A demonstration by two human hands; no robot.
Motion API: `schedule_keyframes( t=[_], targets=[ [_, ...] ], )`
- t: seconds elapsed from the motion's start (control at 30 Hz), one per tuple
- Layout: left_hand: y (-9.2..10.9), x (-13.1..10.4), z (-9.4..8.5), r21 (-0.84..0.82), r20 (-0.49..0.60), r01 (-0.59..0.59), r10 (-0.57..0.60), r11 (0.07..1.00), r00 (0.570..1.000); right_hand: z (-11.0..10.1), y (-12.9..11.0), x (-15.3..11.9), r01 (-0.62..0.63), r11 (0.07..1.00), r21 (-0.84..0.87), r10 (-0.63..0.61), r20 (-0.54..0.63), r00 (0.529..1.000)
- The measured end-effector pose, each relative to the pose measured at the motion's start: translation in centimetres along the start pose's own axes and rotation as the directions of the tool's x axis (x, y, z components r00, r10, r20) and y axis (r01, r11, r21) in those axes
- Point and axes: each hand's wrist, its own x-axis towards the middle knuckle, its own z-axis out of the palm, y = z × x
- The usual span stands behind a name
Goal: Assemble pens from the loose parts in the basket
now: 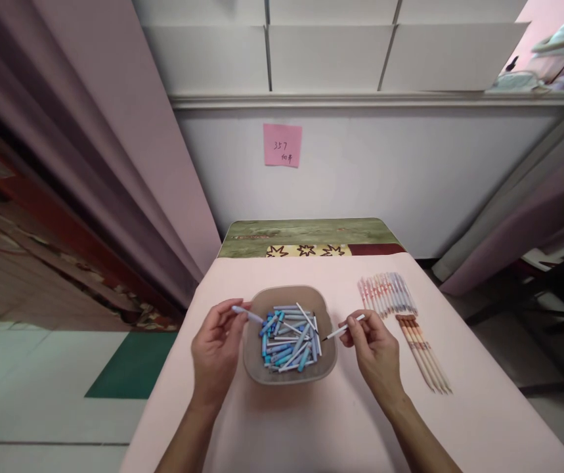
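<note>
A square grey-beige plastic bin (331,358) stands on the pink-covered table (306,427). Inside lies a jumble of blue, turquoise and lilac pen parts (282,351) mixed with thin white sticks. My left hand (217,341), at the bin's left rim, pinches a pale lilac pen part (248,314) between thumb and fingers; its far end reaches over the bin. On the right side, my right hand (373,345) holds a slim white stick (343,328) with a dark pointed tip, which looks like a pen refill. That tip hangs over the bin's right rim.
To the right lie a row of clear-bodied pens (387,294) and, nearer me, several cream pens with brown ends (423,355). A pink note (282,146) is stuck on the white wall behind. Purple curtains (114,131) hang at the left.
</note>
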Motion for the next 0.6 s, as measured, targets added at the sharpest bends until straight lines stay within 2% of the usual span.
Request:
schedule_keyframes(
  t=[0.1, 0.13, 0.2, 0.23, 0.3, 0.33, 0.37, 0.47, 0.5, 0.6],
  targets=[
    [-0.2, -1.7, -2.8, 0.214, -0.169, -0.107, 0.144, 0.971, 0.975, -0.3, 0.1, -0.7, 0.001, 1.000, -0.002, -0.001, -0.014, 1.000],
    [-0.9, -2.5, -3.7, 0.261, -0.227, -0.119, 0.181, 0.958, 0.957, -0.4, 0.1, -0.9, 0.002, 1.000, -0.002, -0.002, -0.018, 1.000],
    [-2.9, -4.3, -5.2, 0.324, -0.271, -0.100, 0.194, 0.941, 0.943, -0.3, -0.1, -1.4, 0.001, 1.000, -0.001, -0.001, -0.019, 1.000],
    [-4.1, -5.1, -5.8, 0.388, -0.246, -0.079, 0.186, 0.918, 0.951, -0.1, -0.2, -1.7, 0.001, 1.000, 0.001, -0.001, -0.015, 1.000],
    [-6.3, -6.5, -6.7, 0.473, -0.017, -0.071, 0.090, 0.878, 0.996, 0.2, -0.5, -2.3, 0.006, 1.000, 0.005, -0.006, -0.002, 1.000],
    [-7.0, -6.9, -7.0, 0.480, 0.036, -0.050, 0.038, 0.876, 0.999, 0.4, -0.7, -2.7, 0.011, 1.000, 0.005, -0.011, 0.005, 1.000],
    [-7.5, -7.1, -7.3, 0.494, 0.055, -0.039, 0.014, 0.868, 0.998, 0.5, -0.9, -3.0, 0.018, 1.000, 0.003, -0.018, 0.015, 1.000],
    [-7.8, -7.3, -8.0, 0.491, -0.093, -0.039, 0.097, 0.871, 0.991, 0.8, -1.7, -3.9, 0.042, 0.999, -0.002, -0.042, 0.036, 0.998],
    [-7.7, -7.4, -8.1, 0.466, -0.109, -0.041, 0.103, 0.884, 0.989, 0.9, -1.9, -4.2, 0.050, 0.999, 0.000, -0.050, 0.038, 0.998],
    [-7.8, -7.8, -8.3, 0.423, 0.054, 0.004, -0.030, 0.906, 0.998, 0.9, -2.5, -5.0, 0.071, 0.997, 0.003, -0.071, 0.040, 0.997]
  ],
)
